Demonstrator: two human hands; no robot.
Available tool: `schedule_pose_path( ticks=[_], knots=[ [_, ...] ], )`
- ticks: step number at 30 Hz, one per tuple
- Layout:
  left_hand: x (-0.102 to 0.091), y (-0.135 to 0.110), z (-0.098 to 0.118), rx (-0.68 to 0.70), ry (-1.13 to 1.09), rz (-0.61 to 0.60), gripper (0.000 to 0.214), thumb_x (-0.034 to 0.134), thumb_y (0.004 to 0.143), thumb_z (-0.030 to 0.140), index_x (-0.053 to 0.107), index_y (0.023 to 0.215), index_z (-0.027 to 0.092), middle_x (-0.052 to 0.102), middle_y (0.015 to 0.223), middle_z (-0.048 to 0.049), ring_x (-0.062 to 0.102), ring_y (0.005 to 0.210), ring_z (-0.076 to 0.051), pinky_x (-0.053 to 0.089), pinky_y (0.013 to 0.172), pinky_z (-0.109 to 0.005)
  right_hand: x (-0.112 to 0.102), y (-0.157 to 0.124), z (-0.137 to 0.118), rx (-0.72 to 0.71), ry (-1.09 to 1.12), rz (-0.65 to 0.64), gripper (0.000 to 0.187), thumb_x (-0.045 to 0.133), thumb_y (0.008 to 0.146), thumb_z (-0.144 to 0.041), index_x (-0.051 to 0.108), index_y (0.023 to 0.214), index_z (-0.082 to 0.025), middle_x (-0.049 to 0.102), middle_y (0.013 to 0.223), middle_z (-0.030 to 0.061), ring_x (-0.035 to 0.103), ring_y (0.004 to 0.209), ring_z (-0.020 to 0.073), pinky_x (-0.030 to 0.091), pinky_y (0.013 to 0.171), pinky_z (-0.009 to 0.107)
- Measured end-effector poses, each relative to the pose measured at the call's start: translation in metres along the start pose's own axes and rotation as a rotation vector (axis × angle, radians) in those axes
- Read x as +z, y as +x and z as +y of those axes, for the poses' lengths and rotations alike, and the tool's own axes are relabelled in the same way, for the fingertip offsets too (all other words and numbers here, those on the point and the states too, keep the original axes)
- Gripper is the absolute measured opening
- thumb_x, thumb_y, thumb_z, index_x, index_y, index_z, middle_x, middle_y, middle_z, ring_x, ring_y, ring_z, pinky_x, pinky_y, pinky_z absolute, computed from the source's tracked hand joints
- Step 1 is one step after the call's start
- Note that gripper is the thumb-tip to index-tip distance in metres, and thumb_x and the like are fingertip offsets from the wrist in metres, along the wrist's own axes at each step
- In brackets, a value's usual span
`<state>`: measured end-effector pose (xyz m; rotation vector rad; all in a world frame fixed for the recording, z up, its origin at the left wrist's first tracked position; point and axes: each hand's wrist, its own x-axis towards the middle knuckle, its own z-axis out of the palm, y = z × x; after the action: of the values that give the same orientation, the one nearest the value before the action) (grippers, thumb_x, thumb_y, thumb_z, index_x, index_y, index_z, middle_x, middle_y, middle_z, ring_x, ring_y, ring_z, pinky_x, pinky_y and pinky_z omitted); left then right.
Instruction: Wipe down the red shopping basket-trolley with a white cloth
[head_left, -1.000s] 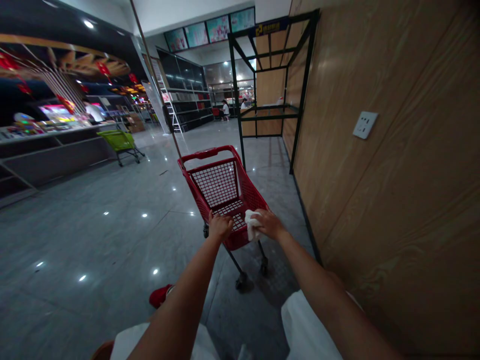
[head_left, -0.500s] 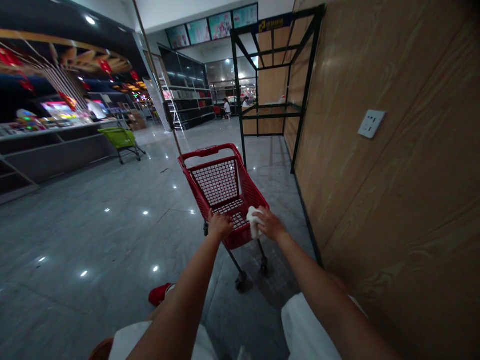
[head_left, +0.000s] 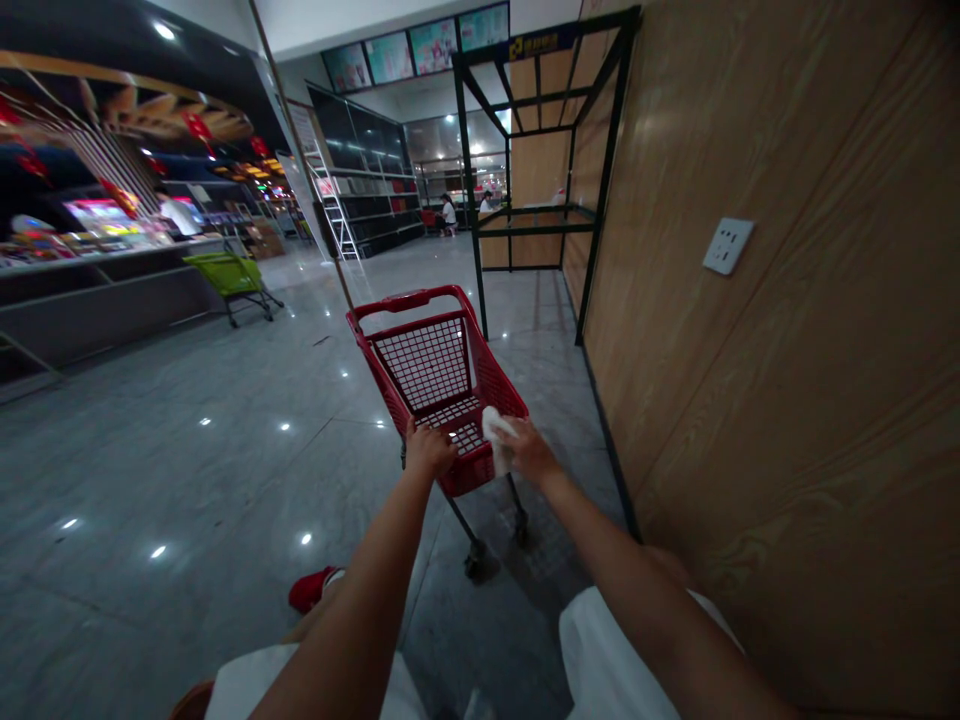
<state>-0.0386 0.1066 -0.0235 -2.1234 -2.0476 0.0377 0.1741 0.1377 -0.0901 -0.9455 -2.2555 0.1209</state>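
Observation:
A small red shopping cart (head_left: 435,365) stands on the grey tiled floor in front of me, its basket empty. My left hand (head_left: 429,448) is closed over the near rim of the basket. My right hand (head_left: 529,452) holds a crumpled white cloth (head_left: 495,438) pressed against the cart's near right corner. Both my forearms reach forward from the bottom of the view.
A wood-panelled wall (head_left: 750,400) with a white socket (head_left: 727,246) runs close along the right. A black metal shelf frame (head_left: 540,180) stands beyond the cart. A green cart (head_left: 229,275) and a display counter (head_left: 105,290) sit at the left, with people far back.
The view has shifted slightly, so the cart and my hands sit a little further left. Both hands keep the same hold on the cart and cloth.

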Motion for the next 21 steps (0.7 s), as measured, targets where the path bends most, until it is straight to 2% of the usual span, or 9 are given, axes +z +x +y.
schedule_pose_path(
  ticks=[2,4,6,8,10,12,14,18,21],
  knots=[
    [0.001,0.001,0.001,-0.006,0.001,-0.001,0.035,0.04,0.083,0.035,0.074,0.081,0.024,0.074,0.091,-0.0073,0.06,0.098,-0.027,0.019,0.108,-0.052,-0.011,0.001,0.02,0.128,-0.029,0.034,0.056,0.044,0.079,0.004,0.059,0.126,-0.023,0.052,0.135,0.0106,0.044,0.127,0.024,0.033,0.109,0.051],
    [0.001,0.001,0.002,-0.013,-0.005,0.001,0.035,0.041,0.083,0.035,0.074,0.08,0.023,0.074,0.089,-0.0082,0.06,0.097,-0.027,0.018,0.109,-0.052,-0.012,0.0,0.022,0.151,-0.038,0.058,0.054,0.044,0.081,0.003,0.059,0.127,-0.02,0.05,0.138,0.0126,0.042,0.129,0.0254,0.033,0.109,0.051],
    [0.001,0.001,0.003,-0.019,-0.022,0.009,0.035,0.042,0.083,0.035,0.074,0.077,0.022,0.074,0.089,-0.0096,0.06,0.097,-0.028,0.017,0.109,-0.052,-0.001,-0.005,0.003,0.123,-0.053,0.085,0.052,0.042,0.084,0.001,0.056,0.13,-0.019,0.046,0.141,0.0134,0.037,0.133,0.0264,0.032,0.111,0.051],
    [0.002,0.001,0.004,-0.022,-0.038,0.021,0.036,0.041,0.083,0.035,0.073,0.075,0.022,0.074,0.089,-0.0105,0.06,0.098,-0.029,0.016,0.109,-0.053,0.017,-0.011,-0.028,0.076,-0.08,0.086,0.051,0.041,0.087,-0.002,0.053,0.134,-0.02,0.044,0.144,0.0119,0.032,0.136,0.0273,0.034,0.11,0.051],
    [0.002,0.0,0.003,-0.018,-0.043,0.027,0.035,0.041,0.083,0.035,0.073,0.075,0.022,0.074,0.089,-0.0105,0.06,0.097,-0.029,0.017,0.108,-0.054,0.034,-0.017,-0.059,0.006,-0.102,0.053,0.051,0.043,0.088,-0.004,0.051,0.135,-0.022,0.044,0.144,0.0092,0.032,0.137,0.0276,0.04,0.106,0.048],
    [0.003,-0.001,0.001,-0.013,-0.036,0.031,0.035,0.042,0.083,0.036,0.073,0.075,0.023,0.074,0.087,-0.0099,0.06,0.095,-0.029,0.018,0.108,-0.053,0.041,-0.019,-0.073,-0.047,-0.117,0.025,0.048,0.046,0.09,-0.007,0.052,0.134,-0.025,0.045,0.144,0.0062,0.035,0.135,0.0281,0.043,0.103,0.046],
    [0.004,-0.002,0.001,-0.009,-0.03,0.036,0.035,0.041,0.083,0.037,0.073,0.075,0.023,0.074,0.087,-0.0091,0.06,0.095,-0.028,0.018,0.108,-0.052,0.034,-0.015,-0.066,-0.022,-0.132,0.029,0.045,0.048,0.09,-0.009,0.054,0.131,-0.027,0.047,0.143,0.0054,0.038,0.133,0.0291,0.041,0.104,0.049],
    [0.005,-0.001,0.005,-0.012,-0.046,0.046,0.037,0.04,0.083,0.038,0.074,0.075,0.024,0.074,0.087,-0.0078,0.06,0.095,-0.028,0.018,0.109,-0.053,0.003,0.0,-0.014,0.215,-0.154,0.116,0.044,0.047,0.089,-0.008,0.058,0.127,-0.027,0.053,0.136,0.0097,0.036,0.133,0.0333,0.028,0.106,0.063],
    [0.005,0.0,0.009,-0.023,-0.063,0.061,0.037,0.04,0.083,0.037,0.073,0.073,0.024,0.074,0.086,-0.0068,0.06,0.095,-0.027,0.017,0.109,-0.054,-0.001,0.002,-0.004,0.204,-0.088,0.159,0.048,0.044,0.088,-0.007,0.055,0.131,-0.025,0.053,0.136,0.0105,0.036,0.133,0.0288,0.027,0.11,0.058]
  ],
)
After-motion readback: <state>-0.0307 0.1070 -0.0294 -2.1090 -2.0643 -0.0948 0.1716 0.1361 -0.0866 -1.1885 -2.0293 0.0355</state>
